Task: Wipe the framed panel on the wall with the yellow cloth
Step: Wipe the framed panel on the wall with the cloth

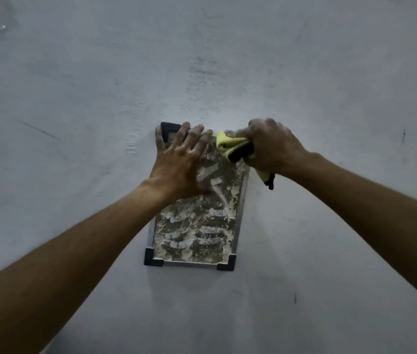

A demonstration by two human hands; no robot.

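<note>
**Pressing a yellow cloth on the top of a dirty panel**

The tall framed panel (197, 226) has a thin silver metal frame and black plastic corner caps (152, 257). It hangs on the grey painted wall (202, 60). Its face is patchy brown with white smears all over.

The left hand (176, 164) lies flat on the top left part of the panel. Its fingers (197, 134) are straight and spread apart. The fingertips reach the panel's top edge, just beside the top left corner cap.

The right hand (271, 146) is at the panel's top right corner. Its fingers are curled tight round the soft yellow cloth (228, 144), which has a black edge. The cloth is bunched up in the hand. One end pokes out from the fingers toward the middle of the panel and lies against the top of the panel's face, just beside the left fingertips. The other end hangs out under the hand, just outside the panel's right edge.
</note>
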